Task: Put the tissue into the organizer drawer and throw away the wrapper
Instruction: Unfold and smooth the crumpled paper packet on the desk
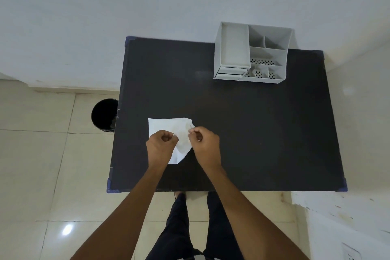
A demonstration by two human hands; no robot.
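Observation:
A white tissue (pixel 166 125) in a thin clear wrapper (pixel 184 140) lies on the black table (pixel 253 133), left of its middle. My left hand (pixel 161 145) pinches the packet's near left part with closed fingers. My right hand (pixel 203 143) pinches the wrapper's right edge. Both hands cover part of the packet. The white desk organizer (pixel 232 48) stands at the table's far right, against the wall. Its small drawer (pixel 230 72) at the front left bottom looks closed.
A black bin (pixel 104 115) stands on the tiled floor just left of the table. The white wall runs behind the table. My legs are at the table's near edge. A white surface sits at the lower right.

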